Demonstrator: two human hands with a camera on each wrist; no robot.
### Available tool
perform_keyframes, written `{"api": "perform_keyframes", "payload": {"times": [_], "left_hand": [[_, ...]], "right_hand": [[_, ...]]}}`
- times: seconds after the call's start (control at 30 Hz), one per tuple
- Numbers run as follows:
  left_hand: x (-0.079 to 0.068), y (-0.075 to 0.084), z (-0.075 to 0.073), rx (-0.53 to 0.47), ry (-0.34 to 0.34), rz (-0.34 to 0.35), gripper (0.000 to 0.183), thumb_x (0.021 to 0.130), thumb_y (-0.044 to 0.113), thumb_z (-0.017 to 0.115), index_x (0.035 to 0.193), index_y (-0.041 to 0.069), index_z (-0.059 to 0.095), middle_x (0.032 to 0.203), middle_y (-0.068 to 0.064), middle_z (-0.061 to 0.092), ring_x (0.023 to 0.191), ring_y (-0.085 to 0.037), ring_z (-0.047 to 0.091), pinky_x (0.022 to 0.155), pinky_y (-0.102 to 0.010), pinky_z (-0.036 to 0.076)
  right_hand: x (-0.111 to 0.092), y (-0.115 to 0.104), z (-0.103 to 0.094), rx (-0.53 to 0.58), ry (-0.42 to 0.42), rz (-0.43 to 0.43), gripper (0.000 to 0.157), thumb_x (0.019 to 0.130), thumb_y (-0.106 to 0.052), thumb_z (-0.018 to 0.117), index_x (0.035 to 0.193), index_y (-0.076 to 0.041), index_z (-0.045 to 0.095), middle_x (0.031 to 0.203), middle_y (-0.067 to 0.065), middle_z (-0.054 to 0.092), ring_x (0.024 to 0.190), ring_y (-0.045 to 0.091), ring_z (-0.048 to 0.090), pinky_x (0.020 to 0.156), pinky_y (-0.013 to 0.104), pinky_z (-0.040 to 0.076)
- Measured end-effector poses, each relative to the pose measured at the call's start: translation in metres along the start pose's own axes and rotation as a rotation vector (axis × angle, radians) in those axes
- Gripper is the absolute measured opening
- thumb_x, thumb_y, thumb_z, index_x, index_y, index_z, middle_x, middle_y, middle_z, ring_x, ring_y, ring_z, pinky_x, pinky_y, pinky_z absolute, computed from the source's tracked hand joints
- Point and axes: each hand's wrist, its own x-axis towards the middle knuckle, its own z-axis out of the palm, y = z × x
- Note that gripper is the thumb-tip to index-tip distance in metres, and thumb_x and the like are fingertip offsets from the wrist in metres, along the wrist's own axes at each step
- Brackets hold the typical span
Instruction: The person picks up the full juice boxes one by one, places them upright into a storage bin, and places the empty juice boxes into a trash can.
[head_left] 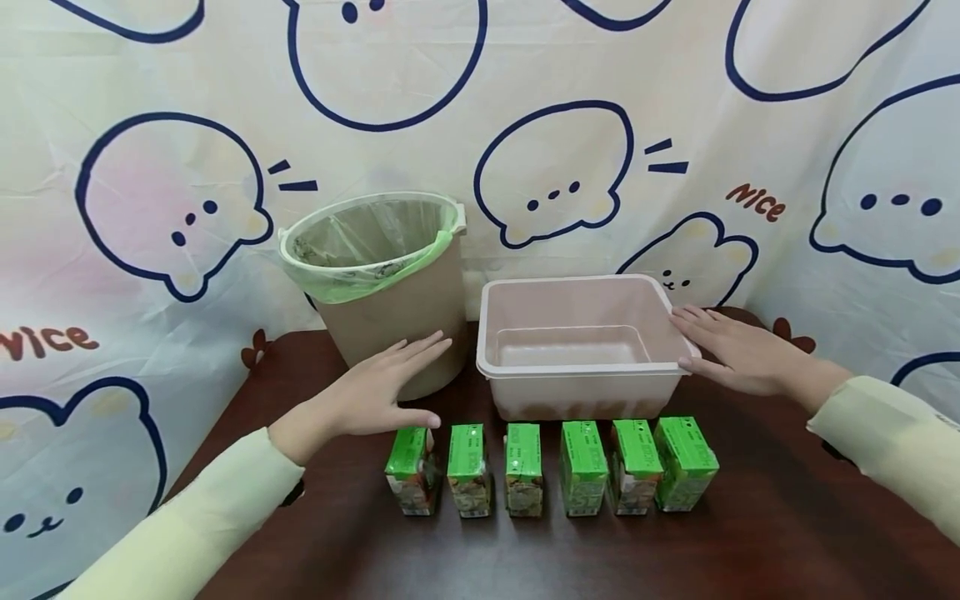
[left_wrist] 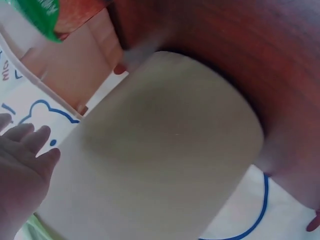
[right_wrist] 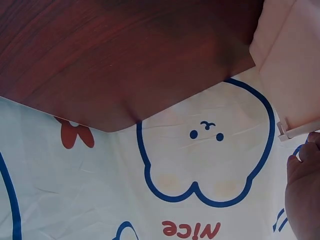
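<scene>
My left hand (head_left: 382, 385), fingers straight and thumb spread, hovers in front of the beige trash bin (head_left: 397, 321) and above the leftmost green carton (head_left: 410, 450). Nothing is in it. In the left wrist view its fingers (left_wrist: 30, 145) appear at the left edge beside the bin's side. My right hand (head_left: 738, 350) lies with straight fingers at the right rim of the pale pink plastic tub (head_left: 585, 392). The right wrist view catches only part of that hand (right_wrist: 305, 185), just by the tub's rim (right_wrist: 300, 131).
Several green-topped drink cartons (head_left: 523, 467) stand in a row before the tub on the dark wooden table (head_left: 495, 558). A light green bag (head_left: 352, 283) lines the bin. Behind hangs a cartoon-printed cloth (head_left: 420, 158).
</scene>
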Motion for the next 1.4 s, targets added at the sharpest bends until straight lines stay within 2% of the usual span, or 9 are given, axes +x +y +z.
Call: {"api": "perform_keyframes", "payload": {"times": [0.17,0.27,0.4,0.57,0.7,0.93,1.07,1.2,1.4], "left_hand": [[-0.014,-0.002,0.005,-0.052,0.052,-0.018,0.092,0.083,0.06,0.066,0.154,0.016,0.028,0.157,-0.007,0.029,0.141,-0.032,0.03,0.113,-0.052,0.023],[-0.021,-0.005,0.01,-0.105,0.07,-0.034,0.088,0.082,0.055,0.071,0.152,0.016,0.034,0.153,-0.006,0.036,0.138,-0.029,0.035,0.11,-0.051,0.03],[-0.031,-0.008,0.019,-0.223,0.082,-0.049,0.082,0.08,0.046,0.077,0.148,0.015,0.042,0.148,-0.003,0.043,0.135,-0.024,0.04,0.104,-0.051,0.037],[-0.041,-0.013,0.035,-0.371,0.098,-0.049,0.081,0.076,0.041,0.081,0.144,0.014,0.046,0.143,-0.001,0.048,0.132,-0.022,0.043,0.102,-0.053,0.039],[-0.048,-0.018,0.048,-0.452,0.104,-0.033,0.082,0.072,0.038,0.084,0.142,0.016,0.048,0.14,0.004,0.051,0.128,-0.018,0.047,0.1,-0.05,0.041],[-0.055,-0.022,0.065,-0.612,0.059,-0.041,0.087,0.068,0.029,0.089,0.143,0.015,0.046,0.141,0.001,0.051,0.13,-0.019,0.046,0.102,-0.054,0.037],[-0.056,-0.023,0.074,-0.701,0.051,-0.033,0.088,0.067,0.024,0.09,0.143,0.019,0.045,0.141,0.0,0.05,0.13,-0.02,0.044,0.105,-0.045,0.035],[-0.056,-0.022,0.079,-0.793,0.054,-0.019,0.086,0.066,0.017,0.09,0.14,0.019,0.047,0.139,-0.007,0.051,0.128,-0.021,0.045,0.102,-0.033,0.037],[-0.057,-0.02,0.085,-0.891,0.039,-0.052,0.079,0.069,0.009,0.088,0.138,0.016,0.048,0.13,-0.016,0.056,0.119,-0.019,0.052,0.098,-0.029,0.041]], "right_hand": [[-0.002,-0.001,0.001,0.002,0.007,0.011,0.075,0.098,-0.049,0.05,0.154,-0.006,0.024,0.158,0.018,0.021,0.142,0.041,0.02,0.107,0.064,0.024],[-0.004,-0.003,0.0,-0.01,0.007,0.017,0.076,0.098,-0.05,0.049,0.154,-0.006,0.023,0.158,0.018,0.021,0.142,0.04,0.022,0.106,0.063,0.026],[-0.005,-0.005,0.001,-0.016,0.016,0.017,0.076,0.098,-0.05,0.05,0.154,-0.007,0.023,0.157,0.018,0.023,0.141,0.039,0.024,0.105,0.064,0.029],[-0.005,-0.006,0.002,0.002,0.027,0.022,0.076,0.097,-0.049,0.051,0.154,-0.008,0.024,0.157,0.017,0.023,0.141,0.04,0.024,0.105,0.064,0.029],[-0.005,-0.004,0.005,0.002,0.041,0.016,0.075,0.097,-0.049,0.051,0.154,-0.008,0.025,0.158,0.016,0.023,0.141,0.04,0.024,0.105,0.064,0.028],[-0.004,0.0,0.009,-0.008,0.062,0.005,0.075,0.097,-0.048,0.052,0.154,-0.008,0.025,0.158,0.016,0.024,0.142,0.038,0.024,0.104,0.064,0.029],[-0.005,-0.002,0.008,-0.006,0.058,0.003,0.074,0.097,-0.047,0.052,0.154,-0.007,0.025,0.157,0.017,0.024,0.141,0.04,0.025,0.104,0.064,0.029],[-0.006,-0.003,0.006,-0.009,0.055,0.003,0.074,0.098,-0.047,0.052,0.154,-0.008,0.024,0.157,0.018,0.024,0.141,0.041,0.025,0.104,0.064,0.029],[-0.005,-0.003,0.006,0.001,0.046,0.003,0.075,0.097,-0.047,0.052,0.155,-0.008,0.023,0.158,0.017,0.022,0.141,0.04,0.024,0.105,0.064,0.029]]}}
